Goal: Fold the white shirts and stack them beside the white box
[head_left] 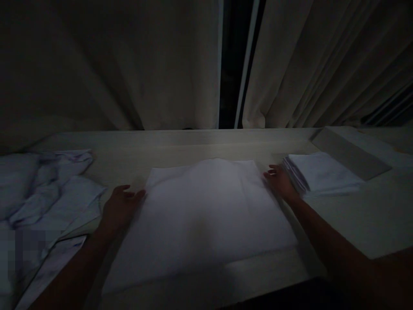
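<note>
White cloth lies nearest the viewer on a pale table, apparently spread out but not yet fully smooth: its near edge runs nearly straight, its far edge bows and ripples faintly. The left hand and right hand flank its side edges, fingers loosely curved; whether either pinches fabric cannot be told. Outside them, a crumpled heap at left is unfolded, while a stack at right is already folded. Curtains hang behind the table.

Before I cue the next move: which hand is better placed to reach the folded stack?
Probably the right hand: it is just beside the folded stack, whereas the left hand is across the spread white cloth, nearer the crumpled pile.
</note>
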